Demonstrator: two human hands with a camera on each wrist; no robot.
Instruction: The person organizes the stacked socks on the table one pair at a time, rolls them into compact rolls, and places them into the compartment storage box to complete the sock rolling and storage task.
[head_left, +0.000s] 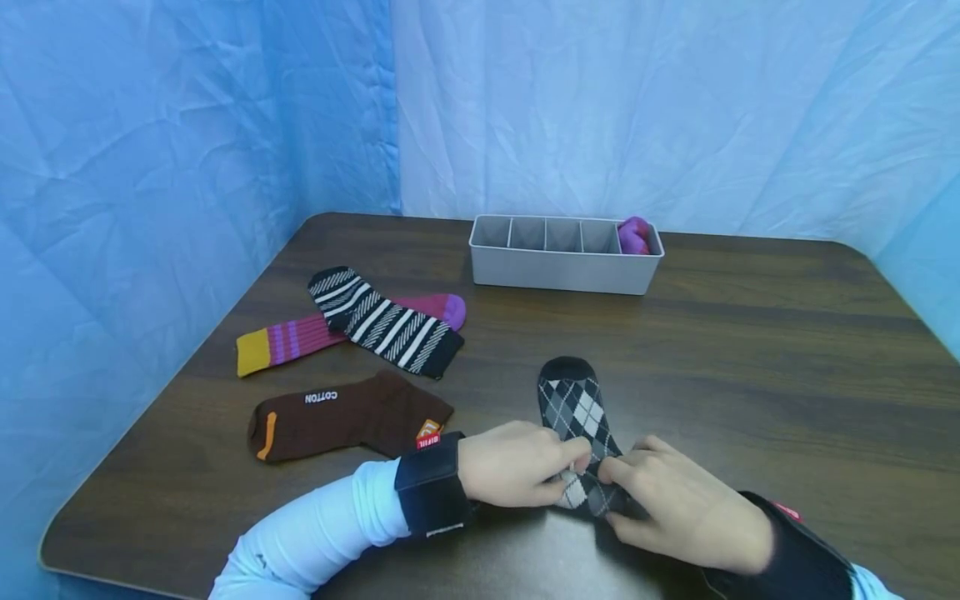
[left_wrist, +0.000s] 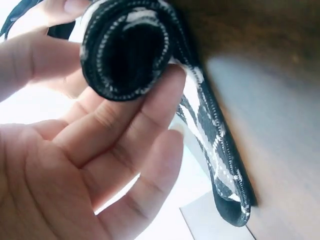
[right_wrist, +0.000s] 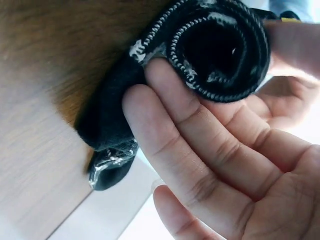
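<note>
From the head view, the argyle sock (head_left: 576, 417) lies on the near middle of the dark wooden table (head_left: 750, 375), its black toe pointing away toward the grey divider tray (head_left: 564, 268), while its near end is gathered into a roll between the two hands. The left hand (head_left: 517, 464) and the right hand (head_left: 678, 508) both pinch that roll with curled fingertips, one from each side. The sock looks light, soft and limp, so it will likely sag or unroll unless the roll itself is held; the sensible place to hold is the rolled end, with thumb and fingers on opposite sides. Its pattern is grey and white diamonds on black. In the left wrist view, the rolled end shows as a tight black spiral with white stitch lines, propped on the fingers (left_wrist: 125, 125) of the left hand, and the flat remainder trails down along the table. In the right wrist view, the same spiral sits against the right hand's fingers (right_wrist: 200, 150), which curl under it, the knit looking stretchy and not slippery.
</note>
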